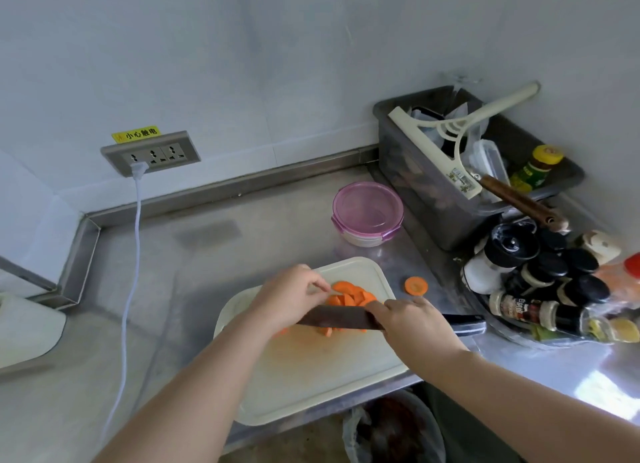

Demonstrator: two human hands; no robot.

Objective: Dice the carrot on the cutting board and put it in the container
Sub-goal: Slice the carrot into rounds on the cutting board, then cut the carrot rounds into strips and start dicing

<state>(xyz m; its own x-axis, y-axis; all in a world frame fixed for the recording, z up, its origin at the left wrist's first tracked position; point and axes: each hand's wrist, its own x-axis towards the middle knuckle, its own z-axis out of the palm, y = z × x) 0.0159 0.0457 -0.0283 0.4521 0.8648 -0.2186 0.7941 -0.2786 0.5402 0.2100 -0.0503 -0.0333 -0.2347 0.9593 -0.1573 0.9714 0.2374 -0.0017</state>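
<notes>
Orange carrot slices (pixel 351 294) lie piled on the white cutting board (pixel 322 369). My left hand (pixel 289 296) rests with curled fingers against the pile's left side, steadying it. My right hand (pixel 414 320) grips the handle of a dark-bladed knife (pixel 341 317), whose blade crosses the slices. A few cut pieces (pixel 327 331) show below the blade. One loose carrot round (pixel 416 285) sits on the steel counter to the right of the board. The round container (pixel 367 213) with a pink lid stands behind the board, closed.
A grey bin (pixel 426 199) with a squeegee and bottles stands at the back right. Spice jars (pixel 540 282) crowd the right. A white cable (pixel 133 255) hangs from the wall socket on the left. A waste bin (pixel 394 428) sits below the counter edge.
</notes>
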